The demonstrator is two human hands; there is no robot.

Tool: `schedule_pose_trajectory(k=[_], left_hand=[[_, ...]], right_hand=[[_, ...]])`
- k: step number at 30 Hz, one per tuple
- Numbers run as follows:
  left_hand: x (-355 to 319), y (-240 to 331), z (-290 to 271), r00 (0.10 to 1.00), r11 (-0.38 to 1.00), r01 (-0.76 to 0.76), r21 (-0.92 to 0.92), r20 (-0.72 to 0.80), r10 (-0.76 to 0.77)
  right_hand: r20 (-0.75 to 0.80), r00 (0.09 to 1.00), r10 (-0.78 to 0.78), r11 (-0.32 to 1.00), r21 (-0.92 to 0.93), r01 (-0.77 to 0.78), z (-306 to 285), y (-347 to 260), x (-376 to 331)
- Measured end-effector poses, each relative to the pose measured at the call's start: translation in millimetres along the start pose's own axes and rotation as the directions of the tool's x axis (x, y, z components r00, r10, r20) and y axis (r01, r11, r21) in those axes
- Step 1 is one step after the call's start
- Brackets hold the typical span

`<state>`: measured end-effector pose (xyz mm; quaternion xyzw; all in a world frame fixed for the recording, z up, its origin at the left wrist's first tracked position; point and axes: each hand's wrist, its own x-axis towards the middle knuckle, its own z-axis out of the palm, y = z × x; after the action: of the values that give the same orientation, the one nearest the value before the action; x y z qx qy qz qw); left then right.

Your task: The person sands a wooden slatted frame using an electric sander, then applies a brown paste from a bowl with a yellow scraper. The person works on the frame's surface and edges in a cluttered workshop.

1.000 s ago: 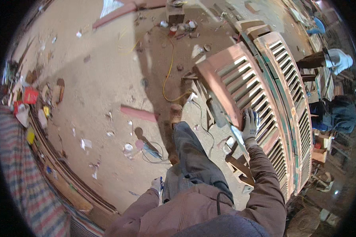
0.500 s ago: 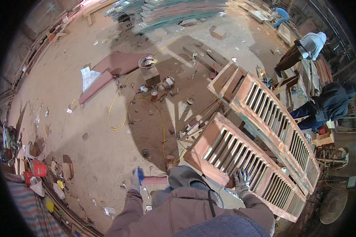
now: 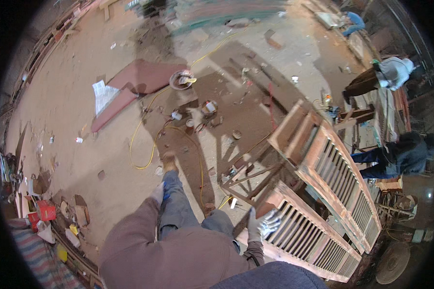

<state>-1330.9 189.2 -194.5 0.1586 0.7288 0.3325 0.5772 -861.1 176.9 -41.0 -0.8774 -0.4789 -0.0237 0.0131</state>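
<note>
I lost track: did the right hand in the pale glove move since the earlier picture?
Yes. The pale-gloved right hand has shifted along the nearer reddish-brown slatted wooden panel, toward its upper-left end.

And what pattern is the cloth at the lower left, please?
The cloth has red, blue and pale stripes, best in head view.

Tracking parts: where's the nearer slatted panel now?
At the head view's lower right, the nearer slatted panel is beside the farther slatted panel, its left end behind the right hand.
</note>
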Motion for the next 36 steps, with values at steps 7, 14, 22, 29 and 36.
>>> schedule_pose_trajectory(k=[7,14,22,29,36], left_hand=[[251.1,75.3,0.6,0.914,0.327,-0.406,0.853,0.375,0.157],[506.7,132.7,25.1,0.988,0.996,0.079,-0.033,-0.132,-0.083],[714.2,269.6,29.6,0.989,0.989,-0.109,-0.098,-0.113,0.097],[824.2,298.2,45.1,0.970,0.908,-0.226,-0.352,-0.168,0.177],[812.3,242.4,-3.3,0.891,0.896,-0.442,0.039,-0.101,0.444]], right_hand=[[0.241,0.963,0.123,0.966,-0.251,-0.060,0.2,-5.2,5.1],[0.360,0.914,0.187,0.889,-0.458,-0.002,-21.6,-30.1,15.5],[0.387,0.867,0.313,0.880,-0.461,-0.113,-19.0,-51.4,29.5],[0.353,0.885,0.303,0.838,-0.542,-0.071,-33.1,-56.8,37.7],[0.379,0.899,0.217,0.879,-0.477,-0.011,-15.1,-35.0,36.4]])
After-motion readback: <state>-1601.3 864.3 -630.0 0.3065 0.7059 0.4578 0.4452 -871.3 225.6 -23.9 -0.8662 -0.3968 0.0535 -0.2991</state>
